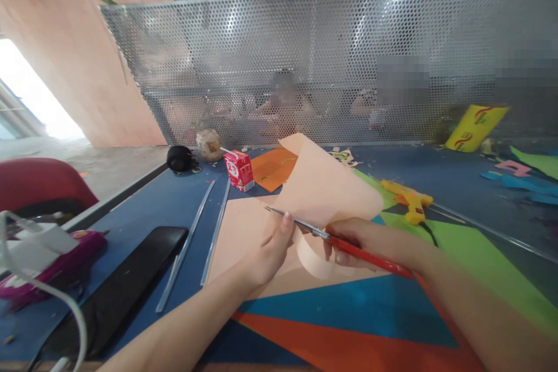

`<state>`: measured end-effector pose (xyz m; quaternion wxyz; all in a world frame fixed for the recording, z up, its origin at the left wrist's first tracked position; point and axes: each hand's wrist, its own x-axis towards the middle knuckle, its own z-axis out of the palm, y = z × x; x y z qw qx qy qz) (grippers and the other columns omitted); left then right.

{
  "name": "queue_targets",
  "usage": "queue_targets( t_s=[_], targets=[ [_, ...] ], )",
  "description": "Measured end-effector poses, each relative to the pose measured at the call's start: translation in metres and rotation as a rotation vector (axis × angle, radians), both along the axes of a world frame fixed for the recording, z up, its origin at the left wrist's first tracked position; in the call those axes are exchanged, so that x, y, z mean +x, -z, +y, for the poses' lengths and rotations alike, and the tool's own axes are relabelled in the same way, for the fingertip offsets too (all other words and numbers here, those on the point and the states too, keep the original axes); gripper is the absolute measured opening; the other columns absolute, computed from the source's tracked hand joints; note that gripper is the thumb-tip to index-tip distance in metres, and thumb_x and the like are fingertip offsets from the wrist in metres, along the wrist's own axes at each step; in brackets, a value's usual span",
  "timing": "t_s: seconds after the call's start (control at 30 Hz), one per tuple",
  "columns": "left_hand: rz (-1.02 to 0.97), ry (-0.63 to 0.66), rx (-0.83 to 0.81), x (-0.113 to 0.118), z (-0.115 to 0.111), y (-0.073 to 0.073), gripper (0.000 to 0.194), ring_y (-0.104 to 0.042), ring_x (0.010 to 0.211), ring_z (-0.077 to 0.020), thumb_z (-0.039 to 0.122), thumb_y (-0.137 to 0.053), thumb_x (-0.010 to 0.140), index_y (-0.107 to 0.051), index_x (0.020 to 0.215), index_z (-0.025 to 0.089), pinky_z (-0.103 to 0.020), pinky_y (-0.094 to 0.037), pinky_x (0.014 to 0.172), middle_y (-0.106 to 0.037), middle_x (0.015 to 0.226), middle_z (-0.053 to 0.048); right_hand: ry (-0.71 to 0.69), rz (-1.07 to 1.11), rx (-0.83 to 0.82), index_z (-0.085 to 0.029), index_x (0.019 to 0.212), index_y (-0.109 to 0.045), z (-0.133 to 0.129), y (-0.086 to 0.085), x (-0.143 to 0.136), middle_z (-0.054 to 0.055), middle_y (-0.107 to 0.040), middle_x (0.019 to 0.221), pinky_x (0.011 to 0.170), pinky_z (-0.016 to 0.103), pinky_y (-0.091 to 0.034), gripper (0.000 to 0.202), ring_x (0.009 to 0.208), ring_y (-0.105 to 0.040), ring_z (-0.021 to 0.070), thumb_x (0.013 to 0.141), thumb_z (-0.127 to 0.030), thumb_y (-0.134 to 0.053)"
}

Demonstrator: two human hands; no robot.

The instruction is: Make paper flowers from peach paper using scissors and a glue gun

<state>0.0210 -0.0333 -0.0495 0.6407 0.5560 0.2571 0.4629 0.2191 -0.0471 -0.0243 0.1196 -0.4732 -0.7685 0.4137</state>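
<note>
My right hand (370, 238) grips a pair of red-handled scissors (364, 254), whose blades point left and away from me. Peach-coloured paper (326, 186) bends upward and curls over behind the blades. With thumb and fingers closed, my left hand (272, 244) pinches the paper near the blades; its thumb tip is close to them. A curled peach strip (314, 258) hangs between my hands. Under both hands lies a flat peach sheet (238, 221). Where exactly the blades meet the paper is hard to make out.
Blue, orange and green sheets (462, 256) lie beneath. A yellow glue gun (410, 197) is at right, glue sticks (187, 244) and a black phone (135, 285) at left. A red drink carton (239, 171) stands behind. People sit beyond the perforated metal screen (244, 58).
</note>
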Motion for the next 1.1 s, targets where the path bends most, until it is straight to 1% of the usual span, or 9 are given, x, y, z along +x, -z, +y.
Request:
queue_targets(
  t_s=[0.07,0.17,0.23,0.4,0.57,0.73,0.83,0.97,1.1],
  targets=[
    [0.002,0.007,0.017,0.000,0.000,-0.002,0.044,-0.037,0.125,-0.0244,0.049,-0.044,0.081,-0.059,0.112,0.021,-0.036,-0.020,0.108,-0.060,0.116,-0.006,0.002,-0.009,-0.005,-0.018,0.080,-0.058,0.000,-0.001,0.000,0.001,-0.060,0.077,0.064,0.025,-0.044,0.026,0.073,-0.056,0.0171,0.075,-0.044,-0.055],
    [0.013,0.026,0.020,0.000,0.000,-0.002,0.045,-0.037,0.124,-0.0263,0.051,-0.043,0.080,-0.060,0.111,0.022,-0.038,-0.025,0.106,-0.059,0.118,-0.005,-0.018,-0.020,0.010,-0.019,0.080,-0.058,0.001,-0.002,0.000,0.000,-0.060,0.076,0.060,0.023,-0.043,0.024,0.070,-0.056,0.0159,0.079,-0.042,-0.051],
    [0.033,0.027,0.019,0.000,0.001,0.000,0.046,-0.034,0.126,-0.0263,0.051,-0.042,0.081,-0.059,0.112,0.023,-0.039,-0.023,0.106,-0.058,0.120,-0.005,-0.039,-0.037,0.026,-0.018,0.081,-0.058,0.001,-0.004,0.000,0.000,-0.059,0.075,0.059,0.023,-0.043,0.024,0.069,-0.056,0.0158,0.079,-0.040,-0.050],
    [0.078,-0.004,0.069,0.000,0.002,0.006,0.047,-0.026,0.131,-0.0234,0.050,-0.039,0.083,-0.055,0.117,0.022,-0.037,-0.011,0.110,-0.055,0.124,-0.006,-0.092,-0.051,0.060,-0.017,0.085,-0.055,-0.003,-0.010,-0.001,0.003,-0.059,0.080,0.064,0.026,-0.044,0.028,0.073,-0.057,0.0178,0.078,-0.043,-0.051],
    [0.112,-0.012,0.141,0.000,0.004,0.008,0.050,-0.036,0.125,-0.0263,0.051,-0.038,0.083,-0.054,0.117,0.018,-0.041,-0.020,0.108,-0.059,0.117,-0.009,-0.089,-0.079,0.082,-0.017,0.082,-0.056,0.001,-0.007,-0.001,0.003,-0.058,0.078,0.061,0.026,-0.044,0.030,0.070,-0.056,0.0173,0.076,-0.045,-0.051],
    [0.167,0.026,0.197,-0.003,0.005,0.008,0.050,-0.031,0.128,-0.0250,0.052,-0.032,0.085,-0.053,0.116,0.020,-0.039,-0.016,0.110,-0.053,0.125,-0.006,-0.053,-0.043,0.027,-0.018,0.081,-0.057,0.002,-0.004,0.000,0.000,-0.059,0.075,0.054,0.021,-0.041,0.023,0.067,-0.055,0.0137,0.077,-0.040,-0.053],
    [0.187,0.039,0.197,-0.004,0.004,0.006,0.050,-0.029,0.129,-0.0256,0.053,-0.032,0.085,-0.057,0.113,0.020,-0.038,-0.018,0.110,-0.056,0.122,-0.004,-0.049,-0.040,0.018,-0.018,0.080,-0.057,0.001,-0.007,-0.001,-0.001,-0.059,0.073,0.048,0.018,-0.038,0.015,0.062,-0.053,0.0112,0.077,-0.033,-0.054],
    [0.178,0.050,0.158,-0.002,0.003,0.004,0.051,-0.024,0.131,-0.0234,0.051,-0.030,0.086,-0.052,0.119,0.019,-0.037,-0.014,0.111,-0.056,0.122,-0.004,-0.022,-0.064,0.005,-0.017,0.080,-0.059,0.000,-0.012,-0.004,-0.002,-0.057,0.068,0.041,0.018,-0.033,0.016,0.047,-0.046,0.0075,0.077,-0.032,-0.054],
    [0.183,0.068,0.141,0.000,0.003,0.005,0.056,-0.031,0.128,-0.0244,0.055,-0.032,0.084,-0.047,0.125,0.019,-0.039,-0.019,0.109,-0.053,0.126,-0.006,0.008,0.034,-0.069,-0.017,0.076,-0.058,-0.001,-0.013,-0.006,-0.003,-0.054,0.062,0.039,0.020,-0.033,0.013,0.038,-0.040,0.0059,0.074,-0.030,-0.057]
  ],
)
